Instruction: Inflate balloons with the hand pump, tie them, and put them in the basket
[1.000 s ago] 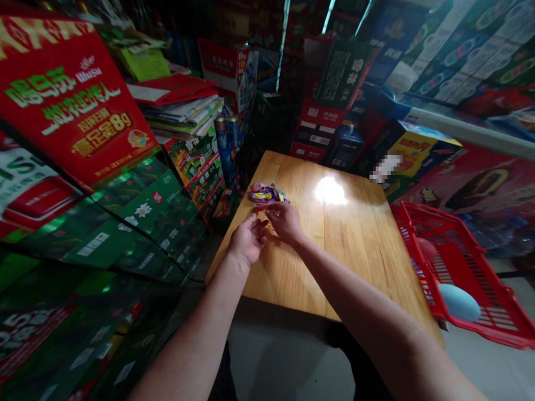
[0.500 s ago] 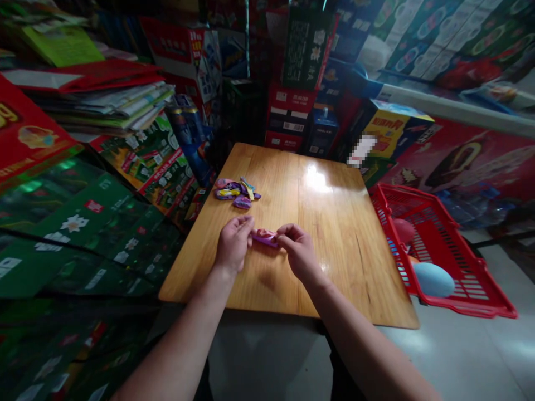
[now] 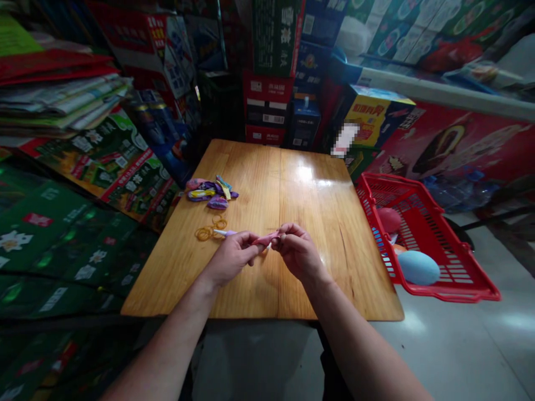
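Note:
Over the middle of a wooden table (image 3: 317, 211), my left hand (image 3: 231, 257) and my right hand (image 3: 297, 252) pinch the two ends of a limp pink balloon (image 3: 264, 240) held between them. A thin pale stick (image 3: 220, 232) pokes out past my left fingers. Just left of my left hand lie several yellow rubber bands (image 3: 209, 230). Farther back on the left side of the table is a small heap of flat balloons (image 3: 210, 192), purple, yellow and pink.
A red plastic basket (image 3: 455, 262) stands on the floor against the table's right edge, holding a blown-up blue balloon (image 3: 418, 267) and a pink one (image 3: 389, 219). Stacked cartons (image 3: 271, 89) and green boxes (image 3: 96, 167) crowd the table's left and far sides.
My hands drew back from the balloon heap toward me, carrying one pink balloon held between them. The view swung left and down, bringing the rubber bands into sight.

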A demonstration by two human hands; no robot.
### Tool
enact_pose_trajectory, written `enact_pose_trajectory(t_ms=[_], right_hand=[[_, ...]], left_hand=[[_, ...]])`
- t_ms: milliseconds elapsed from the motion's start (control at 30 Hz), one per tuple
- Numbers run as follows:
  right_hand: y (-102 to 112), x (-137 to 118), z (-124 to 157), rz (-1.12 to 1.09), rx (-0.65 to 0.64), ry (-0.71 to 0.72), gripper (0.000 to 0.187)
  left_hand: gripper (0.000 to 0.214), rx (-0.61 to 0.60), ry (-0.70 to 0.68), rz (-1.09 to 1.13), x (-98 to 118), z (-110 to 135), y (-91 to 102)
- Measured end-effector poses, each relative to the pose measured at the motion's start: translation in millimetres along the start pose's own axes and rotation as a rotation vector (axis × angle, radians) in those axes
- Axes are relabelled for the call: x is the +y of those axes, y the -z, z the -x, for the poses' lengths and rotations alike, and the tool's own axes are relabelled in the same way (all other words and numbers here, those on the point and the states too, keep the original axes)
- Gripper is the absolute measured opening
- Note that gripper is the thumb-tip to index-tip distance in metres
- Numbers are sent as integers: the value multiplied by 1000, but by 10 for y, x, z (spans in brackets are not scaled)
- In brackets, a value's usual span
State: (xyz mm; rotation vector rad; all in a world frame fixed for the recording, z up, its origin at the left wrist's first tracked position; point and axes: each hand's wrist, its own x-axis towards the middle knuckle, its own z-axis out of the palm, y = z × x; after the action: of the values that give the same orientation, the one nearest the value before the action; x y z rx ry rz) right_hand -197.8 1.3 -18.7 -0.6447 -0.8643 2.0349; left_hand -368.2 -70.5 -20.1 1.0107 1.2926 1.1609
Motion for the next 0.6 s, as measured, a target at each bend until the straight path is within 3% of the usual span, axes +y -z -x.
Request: enact_pose_trajectory(t_ms=[267,467,600], right_hand=[[166,-27,-49,241,168,-18,18],[132,25,-33,484,162,-33,17],[107,25,-15,779,69,-2,13]], left_hand=[[27,149,83,508,-9,-37,117],[23,227,73,582,-53,-64,147],[25,262,18,537,-65,-79,132]])
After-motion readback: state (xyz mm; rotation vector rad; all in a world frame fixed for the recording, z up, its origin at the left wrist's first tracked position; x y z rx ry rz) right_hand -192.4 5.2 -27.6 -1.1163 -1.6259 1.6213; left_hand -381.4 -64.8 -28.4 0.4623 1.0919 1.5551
